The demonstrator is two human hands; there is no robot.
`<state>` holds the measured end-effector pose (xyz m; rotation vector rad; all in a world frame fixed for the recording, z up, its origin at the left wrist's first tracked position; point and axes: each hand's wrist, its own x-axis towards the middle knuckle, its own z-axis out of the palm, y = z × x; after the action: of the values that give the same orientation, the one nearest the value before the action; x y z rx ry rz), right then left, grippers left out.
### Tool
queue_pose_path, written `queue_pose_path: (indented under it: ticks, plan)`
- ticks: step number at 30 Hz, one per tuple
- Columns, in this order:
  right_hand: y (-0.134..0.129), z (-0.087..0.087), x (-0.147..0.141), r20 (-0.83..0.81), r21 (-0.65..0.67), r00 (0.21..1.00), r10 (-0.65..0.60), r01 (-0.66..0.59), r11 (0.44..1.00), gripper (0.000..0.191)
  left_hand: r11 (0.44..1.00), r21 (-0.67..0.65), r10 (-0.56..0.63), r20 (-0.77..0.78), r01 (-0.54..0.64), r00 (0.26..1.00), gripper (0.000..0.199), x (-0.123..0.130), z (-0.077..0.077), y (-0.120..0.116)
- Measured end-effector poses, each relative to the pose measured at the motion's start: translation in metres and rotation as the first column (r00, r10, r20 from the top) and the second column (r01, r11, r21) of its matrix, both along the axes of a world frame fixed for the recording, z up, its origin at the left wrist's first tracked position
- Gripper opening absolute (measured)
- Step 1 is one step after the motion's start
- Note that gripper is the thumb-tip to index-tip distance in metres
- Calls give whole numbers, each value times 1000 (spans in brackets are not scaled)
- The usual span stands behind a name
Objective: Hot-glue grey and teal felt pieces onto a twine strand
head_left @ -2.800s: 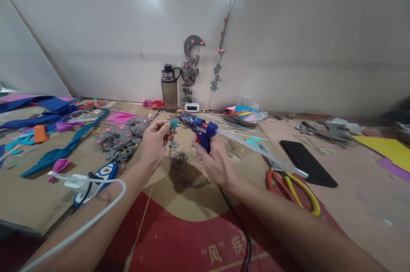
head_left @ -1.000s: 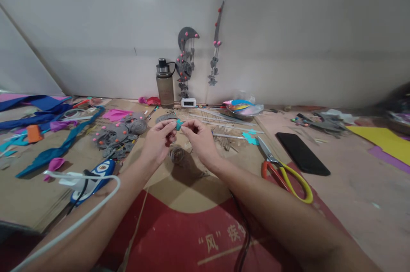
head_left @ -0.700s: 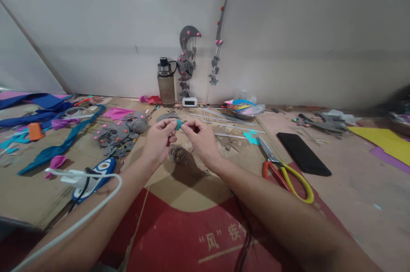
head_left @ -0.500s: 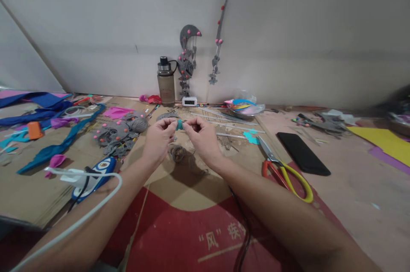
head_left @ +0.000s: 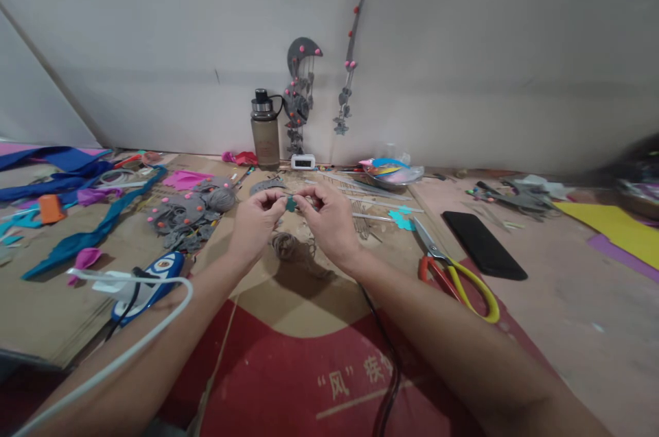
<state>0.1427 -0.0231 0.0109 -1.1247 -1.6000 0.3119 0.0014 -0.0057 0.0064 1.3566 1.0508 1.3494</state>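
Observation:
Between my two hands is a small teal felt piece [head_left: 291,203], pinched from both sides above the cardboard. My left hand [head_left: 256,217] grips its left edge with thumb and forefinger. On the other side my right hand [head_left: 326,217] pinches the right edge. Fingertips cover much of the piece, so its full outline is hidden. Just below the hands lies a loose coil of grey cord [head_left: 284,245]. A grey felt crescent [head_left: 268,185] rests behind my left hand. Several turquoise felt cutouts [head_left: 402,219] lie to the right of my right hand.
Scissors [head_left: 437,255] with red and yellow handles and a black phone [head_left: 484,245] lie right. At left are grey felt pieces [head_left: 180,214], a blue power strip [head_left: 149,286] and a white cable [head_left: 175,280] crossing my left forearm. A bottle [head_left: 266,135] stands at the back.
The teal felt piece has turned between my fingertips and now looks darker and flatter toward me. Both hands stay almost in place, and the whole view has shifted slightly.

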Motion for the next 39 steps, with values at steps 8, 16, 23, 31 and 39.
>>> queue_pose_path:
  ticks: [8,16,23,31,39]
  plan:
    - [3,-2,0,22,-8,1000,3,-3,1000,12,1000,28,-11,-55,12,998,20,-1,-2,1]
    - [9,-6,0,-173,-157,974,146,-173,972,13,997,41,-64,-121,69,991,19,-4,-1,2]
    - [12,-6,3,-385,-276,881,275,-394,877,17,991,-34,-133,-92,131,987,20,-6,-3,7]
    - [17,-13,5,-461,-267,850,255,-406,874,16,973,-116,-196,30,198,980,23,-4,1,5]
    - [16,-18,5,-468,-267,865,182,-335,904,14,957,-151,-228,145,249,963,26,-2,8,-1]
